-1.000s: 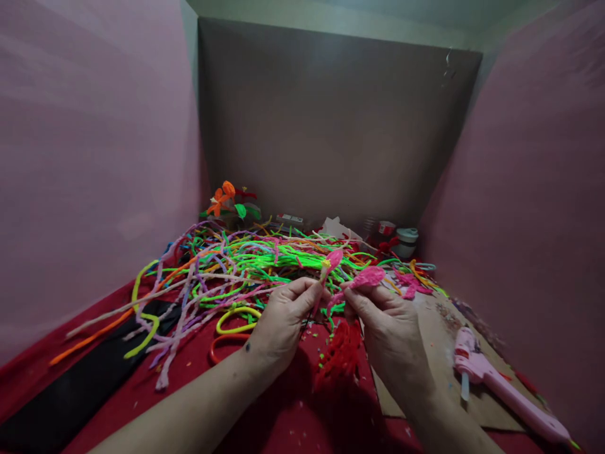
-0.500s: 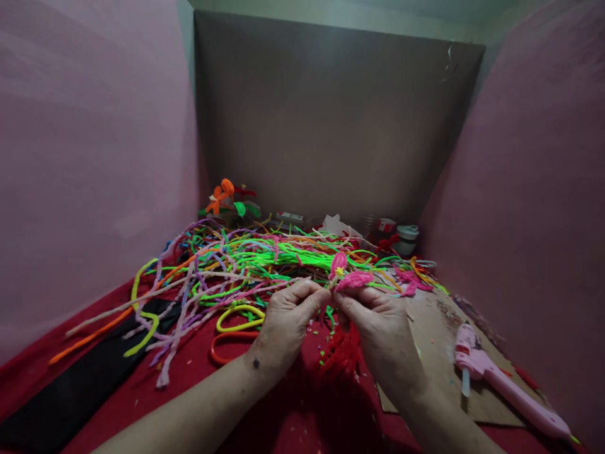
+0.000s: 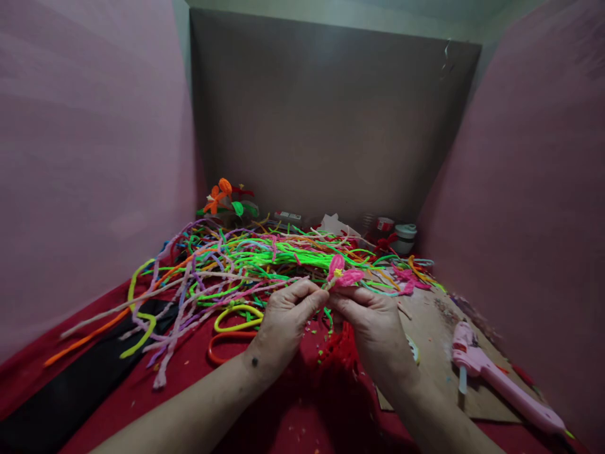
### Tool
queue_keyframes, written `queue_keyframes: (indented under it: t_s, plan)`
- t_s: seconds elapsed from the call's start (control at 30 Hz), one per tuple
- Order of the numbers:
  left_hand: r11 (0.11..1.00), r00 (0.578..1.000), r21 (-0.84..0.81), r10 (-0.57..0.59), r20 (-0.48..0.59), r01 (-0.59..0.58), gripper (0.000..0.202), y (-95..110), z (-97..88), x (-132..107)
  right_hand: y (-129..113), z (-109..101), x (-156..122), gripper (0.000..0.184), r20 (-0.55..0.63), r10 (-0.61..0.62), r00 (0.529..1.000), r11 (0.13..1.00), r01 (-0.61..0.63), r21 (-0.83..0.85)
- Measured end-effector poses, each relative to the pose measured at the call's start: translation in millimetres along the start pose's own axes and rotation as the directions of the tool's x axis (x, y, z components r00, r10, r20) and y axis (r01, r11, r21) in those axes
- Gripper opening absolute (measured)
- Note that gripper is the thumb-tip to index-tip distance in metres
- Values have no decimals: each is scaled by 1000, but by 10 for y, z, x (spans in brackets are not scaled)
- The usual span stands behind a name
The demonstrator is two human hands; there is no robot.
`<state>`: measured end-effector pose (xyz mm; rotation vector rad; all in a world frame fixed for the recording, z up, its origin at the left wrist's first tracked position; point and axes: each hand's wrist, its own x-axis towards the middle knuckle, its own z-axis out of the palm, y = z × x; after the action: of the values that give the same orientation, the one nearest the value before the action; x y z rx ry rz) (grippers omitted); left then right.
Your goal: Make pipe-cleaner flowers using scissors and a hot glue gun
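Note:
Between my two hands is a small pipe cleaner flower (image 3: 348, 277) with pink petals and a yellow centre. My left hand (image 3: 292, 312) pinches the pale base below the centre between thumb and forefinger. Closed beside it, my right hand (image 3: 366, 318) grips the lower end of a pink petal against that base. The fingertips of both hands nearly touch, and the join between petals and stem is partly hidden by them. Behind the hands lies a heap of loose pipe cleaners (image 3: 283, 255) in green, pink, purple and orange.
Yellow (image 3: 231, 320) and red loop handles (image 3: 227, 347) lie left of my left wrist. A pink glue gun (image 3: 501, 384) rests on a cardboard sheet (image 3: 432, 353) at right. Pink petals (image 3: 410, 277) lie beyond it. An orange flower (image 3: 217, 195) and a lidded cup (image 3: 405, 239) stand at the back.
My right hand has shifted slightly left, closer to my left hand. The right-hand pink petal has swung in toward the yellow centre. The view has moved a little.

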<state>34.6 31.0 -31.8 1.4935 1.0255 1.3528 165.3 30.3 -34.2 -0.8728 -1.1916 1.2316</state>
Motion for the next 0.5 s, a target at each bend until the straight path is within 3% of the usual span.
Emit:
queue_keyframes:
  t_s: [0.23, 0.5]
  plan:
    - [996, 998, -77, -49, 38, 52, 27, 28, -2, 3, -1, 4, 27, 10, 7, 22, 1000, 993, -23, 118]
    - [935, 968, -293, -143, 205, 200, 24, 16, -38, 36, -51, -36, 10, 8, 63, -81, 995, 991, 73, 115]
